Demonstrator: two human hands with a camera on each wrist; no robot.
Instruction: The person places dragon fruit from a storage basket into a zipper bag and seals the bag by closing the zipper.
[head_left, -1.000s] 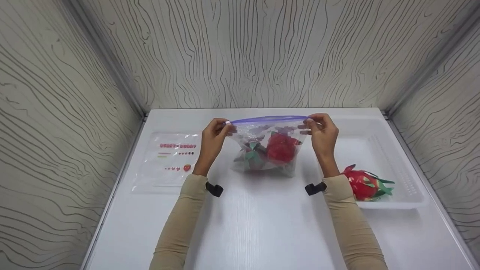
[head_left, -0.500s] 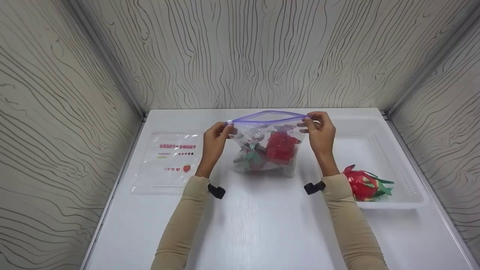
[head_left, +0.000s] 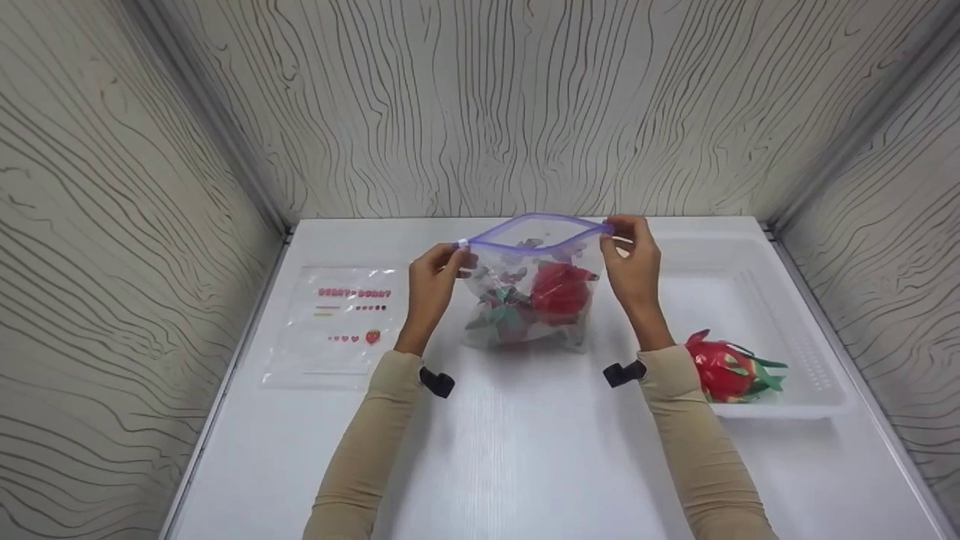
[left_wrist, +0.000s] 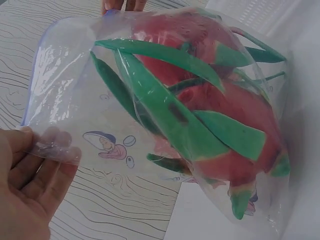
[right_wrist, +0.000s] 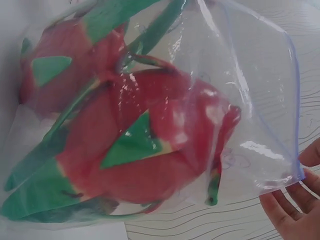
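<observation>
Thumb and fingers of a person's left hand (head_left: 435, 281) pinch one top corner of a clear zip bag (head_left: 525, 264) beside its white slider (head_left: 463, 243), while the right hand (head_left: 634, 259), thumb and fingers likewise closed together, grips the opposite corner. The bag stands upright on a white tabletop (head_left: 487, 457), toward its back edge, its purple-rimmed mouth parted into a pointed oval, its film glossy, creased and printed with small cartoon figures. Inside, two red imitation dragon fruits lie side by side against the plastic: one fruit (head_left: 561, 294) shows mostly red, the other fruit (head_left: 510, 322) is fronted by long green leaves. Tan sleeves (head_left: 364, 457) and black wrist cameras (head_left: 437, 382) follow below the hands. At right, a third dragon fruit (head_left: 726, 369) sits near the front wall of a shallow white tray (head_left: 780, 409), partly behind the right sleeve. At left, a clear bag with pink lettering (head_left: 322, 356) lies flat. White surface runs between the forearms, and wood-grain panels (head_left: 487, 112) rise behind and to both sides
</observation>
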